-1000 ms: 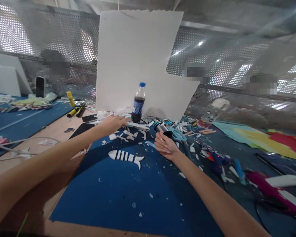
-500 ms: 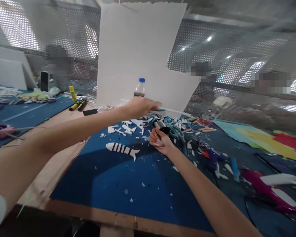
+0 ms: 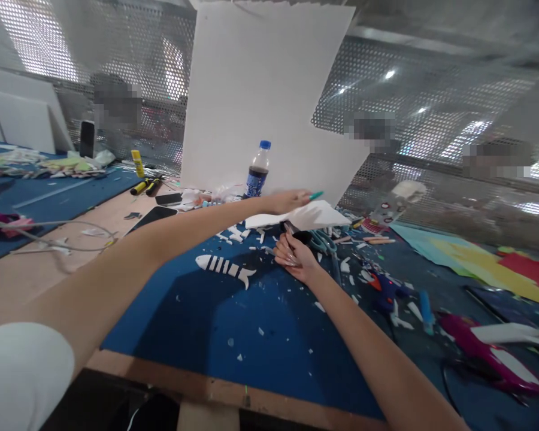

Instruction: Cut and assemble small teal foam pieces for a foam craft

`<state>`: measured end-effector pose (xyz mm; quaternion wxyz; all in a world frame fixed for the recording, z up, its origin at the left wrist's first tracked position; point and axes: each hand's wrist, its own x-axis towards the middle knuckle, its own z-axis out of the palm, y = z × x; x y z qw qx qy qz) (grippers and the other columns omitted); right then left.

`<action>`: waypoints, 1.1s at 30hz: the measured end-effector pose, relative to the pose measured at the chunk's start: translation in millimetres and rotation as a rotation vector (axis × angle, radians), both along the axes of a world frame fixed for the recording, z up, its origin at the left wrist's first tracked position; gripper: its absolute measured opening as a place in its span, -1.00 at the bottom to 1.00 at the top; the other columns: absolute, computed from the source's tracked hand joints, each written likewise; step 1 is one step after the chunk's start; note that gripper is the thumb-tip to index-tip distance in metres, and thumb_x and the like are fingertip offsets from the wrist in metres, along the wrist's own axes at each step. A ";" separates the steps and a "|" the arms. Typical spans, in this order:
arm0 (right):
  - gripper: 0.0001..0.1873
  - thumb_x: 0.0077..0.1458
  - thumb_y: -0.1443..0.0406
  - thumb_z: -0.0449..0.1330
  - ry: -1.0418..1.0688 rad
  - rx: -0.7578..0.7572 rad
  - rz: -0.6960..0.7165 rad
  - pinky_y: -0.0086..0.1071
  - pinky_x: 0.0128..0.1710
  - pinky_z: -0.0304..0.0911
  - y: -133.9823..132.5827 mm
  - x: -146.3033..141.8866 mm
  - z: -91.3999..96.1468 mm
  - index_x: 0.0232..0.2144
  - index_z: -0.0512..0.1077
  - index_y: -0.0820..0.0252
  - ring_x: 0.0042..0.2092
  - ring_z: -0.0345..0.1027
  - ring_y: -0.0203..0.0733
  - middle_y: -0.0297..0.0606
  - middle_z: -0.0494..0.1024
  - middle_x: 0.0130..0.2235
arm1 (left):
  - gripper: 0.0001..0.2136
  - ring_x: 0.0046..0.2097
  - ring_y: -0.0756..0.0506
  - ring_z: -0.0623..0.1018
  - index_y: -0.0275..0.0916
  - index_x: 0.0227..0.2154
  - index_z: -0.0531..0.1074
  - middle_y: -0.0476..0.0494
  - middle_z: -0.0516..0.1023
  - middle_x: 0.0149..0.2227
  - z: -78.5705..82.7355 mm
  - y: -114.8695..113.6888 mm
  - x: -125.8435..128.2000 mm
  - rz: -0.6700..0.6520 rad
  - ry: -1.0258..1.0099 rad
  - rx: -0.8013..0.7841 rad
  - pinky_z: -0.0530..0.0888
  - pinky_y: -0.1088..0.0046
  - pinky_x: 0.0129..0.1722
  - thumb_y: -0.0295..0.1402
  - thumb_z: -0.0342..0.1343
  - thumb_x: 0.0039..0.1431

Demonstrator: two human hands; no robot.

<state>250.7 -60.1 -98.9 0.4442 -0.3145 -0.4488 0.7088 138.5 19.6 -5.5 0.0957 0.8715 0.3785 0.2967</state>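
My left hand reaches over a tilted white foam board piece and casts a shadow on it. A small teal object shows at its fingertips; its kind is not clear. Closed just below the board, my right hand grips a dark, silvery cylinder, largely hidden by the board and fingers. Left of this hand, a fish shape cut into white strips lies on the blue mat. Teal-handled scissors lie just right of the cylinder.
White scraps litter the mat. A cola bottle stands before a tall white board. At right lie a blue glue gun, a magenta tool and coloured paper. A glue stick and phone are at left.
My left hand has moved right and slightly down. The white board piece, seen edge-on before, now shows its broad face above my right hand, which has stayed in place.
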 end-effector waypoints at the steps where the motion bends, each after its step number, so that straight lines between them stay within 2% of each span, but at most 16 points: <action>1: -0.52 0.18 0.13 0.00 0.002 -0.001 0.005 -0.57 -0.72 -0.21 0.3 0.2 -0.2 -0.71 0.10 0.21 -0.69 -0.30 -0.43 -0.49 -0.04 -0.78 | -0.71 -0.12 0.04 0.43 -0.37 -0.13 0.35 -0.06 0.44 -0.14 1.0 -0.2 -13.8 -0.033 0.057 0.016 0.34 0.59 -0.12 -0.27 -0.12 0.25; 4: -0.53 0.18 0.14 0.01 0.016 0.002 0.001 -0.57 -0.73 -0.17 0.8 -0.4 -0.6 -0.70 0.14 0.21 -0.70 -0.25 -0.44 -0.48 0.01 -0.76 | -0.74 -0.10 -0.08 0.43 -0.39 -0.14 0.29 -0.28 0.42 -0.12 -11.3 -7.1 -65.6 0.036 0.184 0.067 0.34 0.40 -0.08 -0.35 -0.22 0.28; 7: -0.55 0.18 0.14 0.01 0.032 0.020 -0.041 -0.57 -0.70 -0.01 2.0 -1.3 -1.4 -0.69 0.21 0.21 -0.67 -0.08 -0.43 -0.44 0.14 -0.71 | -0.75 -0.19 -0.18 0.47 -0.38 -0.27 0.33 -0.35 0.46 -0.24 -44.7 -21.5 -119.8 0.111 0.350 0.049 0.37 0.28 -0.20 -0.33 -0.20 0.24; 10: -0.54 0.15 0.12 0.04 0.027 0.025 -0.086 -0.48 -0.50 0.25 4.6 -1.3 -2.5 -0.71 0.23 0.20 -0.50 0.23 -0.36 -0.33 0.39 -0.54 | -0.74 -0.25 -0.19 0.49 -0.36 -0.34 0.34 -0.34 0.48 -0.33 -77.8 -32.1 -160.8 0.202 0.470 0.018 0.37 0.31 -0.29 -0.32 -0.21 0.22; 13: -0.52 0.13 0.10 0.06 0.026 0.021 -0.118 -0.33 -0.25 0.34 6.3 -0.9 -3.1 -0.73 0.21 0.20 -0.26 0.35 -0.26 -0.27 0.50 -0.31 | -0.75 -0.28 -0.16 0.50 -0.33 -0.32 0.32 -0.30 0.49 -0.33 -92.0 -32.0 -182.2 0.273 0.520 -0.007 0.35 0.37 -0.35 -0.30 -0.22 0.23; 17: -0.52 0.14 0.10 0.04 0.019 -0.004 -0.143 -0.24 -0.13 0.32 5.9 0.2 -3.6 -0.73 0.23 0.20 -0.15 0.36 -0.19 -0.25 0.51 -0.24 | -0.74 -0.31 -0.16 0.49 -0.30 -0.27 0.30 -0.25 0.49 -0.35 -89.5 -27.1 -186.6 0.246 0.558 -0.042 0.33 0.38 -0.40 -0.23 -0.18 0.21; 24: -0.52 0.15 0.10 0.03 -0.001 -0.053 -0.176 -0.36 -0.27 0.35 7.6 4.7 -6.3 -0.72 0.28 0.20 -0.31 0.39 -0.29 -0.32 0.50 -0.38 | -0.75 -0.24 -0.13 0.47 -0.28 -0.27 0.29 -0.24 0.45 -0.23 -84.6 -32.5 -180.7 0.109 0.601 -0.063 0.32 0.41 -0.34 -0.22 -0.18 0.23; 29: -0.51 0.15 0.09 0.02 -0.005 -0.049 -0.175 -0.40 -0.30 0.34 6.3 5.2 -4.7 -0.72 0.27 0.20 -0.35 0.35 -0.33 -0.34 0.47 -0.39 | -0.69 -0.26 -0.13 0.46 -0.28 -0.26 0.30 -0.25 0.46 -0.25 -80.4 -26.0 -184.7 0.059 0.638 -0.100 0.30 0.44 -0.38 -0.14 -0.18 0.22; 33: -0.51 0.13 0.08 0.05 -0.005 -0.049 -0.181 -0.41 -0.27 0.33 3.4 5.8 -1.5 -0.73 0.25 0.20 -0.36 0.31 -0.35 -0.34 0.42 -0.40 | -0.69 -0.37 -0.09 0.46 -0.28 -0.34 0.36 -0.22 0.49 -0.35 -69.0 -16.3 -194.6 0.021 0.710 -0.132 0.26 0.47 -0.44 -0.14 -0.14 0.19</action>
